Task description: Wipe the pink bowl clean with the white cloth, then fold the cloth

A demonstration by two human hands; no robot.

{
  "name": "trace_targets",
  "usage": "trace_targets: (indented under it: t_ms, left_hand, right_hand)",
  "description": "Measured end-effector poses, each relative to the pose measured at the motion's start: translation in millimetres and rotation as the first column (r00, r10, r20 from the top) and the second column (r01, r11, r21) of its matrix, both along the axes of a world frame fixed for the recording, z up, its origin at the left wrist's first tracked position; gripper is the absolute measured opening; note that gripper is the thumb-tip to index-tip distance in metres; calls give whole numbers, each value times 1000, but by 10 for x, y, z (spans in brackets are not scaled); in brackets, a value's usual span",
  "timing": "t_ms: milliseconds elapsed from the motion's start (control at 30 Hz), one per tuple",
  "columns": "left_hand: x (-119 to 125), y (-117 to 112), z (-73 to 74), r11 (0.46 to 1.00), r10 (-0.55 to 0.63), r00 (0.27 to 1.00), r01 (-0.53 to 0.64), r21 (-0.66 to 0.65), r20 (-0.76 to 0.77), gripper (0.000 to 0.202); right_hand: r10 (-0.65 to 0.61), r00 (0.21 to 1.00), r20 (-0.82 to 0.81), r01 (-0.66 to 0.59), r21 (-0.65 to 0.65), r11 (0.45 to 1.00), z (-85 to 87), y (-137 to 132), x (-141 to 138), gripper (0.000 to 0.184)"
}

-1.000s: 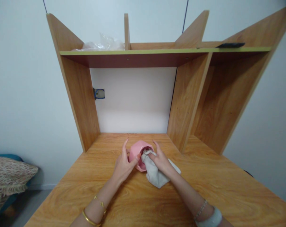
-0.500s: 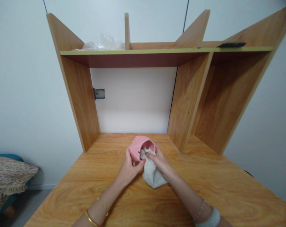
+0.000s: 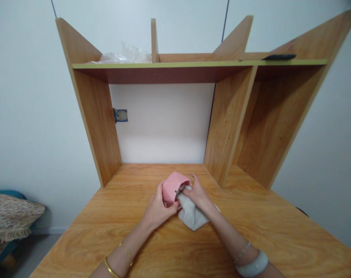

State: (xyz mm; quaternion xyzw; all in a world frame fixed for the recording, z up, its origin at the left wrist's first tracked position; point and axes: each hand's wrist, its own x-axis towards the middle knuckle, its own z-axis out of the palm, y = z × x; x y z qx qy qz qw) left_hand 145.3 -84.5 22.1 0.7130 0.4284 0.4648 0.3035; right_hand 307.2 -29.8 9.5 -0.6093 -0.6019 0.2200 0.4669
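A pink faceted pot (image 3: 172,186), tipped on its side with its mouth toward the right, is gripped by my left hand (image 3: 159,206) from the left and below. A small dark hole or mark shows near its lower edge. My right hand (image 3: 197,192) has its fingers in the pot's mouth, pushing a light grey cloth (image 3: 192,216) against the inside. The rest of the cloth hangs out below that hand. The fingertips inside the pot are hidden.
The wooden desk (image 3: 120,239) spreads under my hands. Behind it rises a shelf unit (image 3: 227,116) with a clear plastic bag (image 3: 126,54) and a flat dark object (image 3: 280,57) on top. A patterned fabric (image 3: 13,214) lies at the far left.
The pot has moved slightly right and down and turned, so its opening faces more to the right. My right fingers have gone deeper into it with the cloth.
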Motion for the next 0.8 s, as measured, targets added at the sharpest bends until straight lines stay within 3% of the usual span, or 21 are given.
trace_targets:
  t_ms: [133, 367, 567, 800]
  left_hand:
    - [-30, 2, 35, 999, -4, 997, 8, 45, -82, 63]
    - [-104, 64, 75, 989, 135, 976, -123, 80, -171, 65]
    - [-174, 82, 120, 979, 206, 943, -196, 63, -261, 62]
    - [-154, 0, 206, 977, 214, 892, -200, 78, -399, 68]
  right_hand:
    - [-52, 984, 172, 55, -15, 998, 118, -85, 22, 79]
    - [-39, 932, 361, 36, 16, 999, 237, -224, -50, 72]
    - [-7, 931, 365, -3, 25, 1000, 232, -249, -91, 73]
    - [12, 925, 379, -16, 7, 1000, 272, -276, -97, 78]
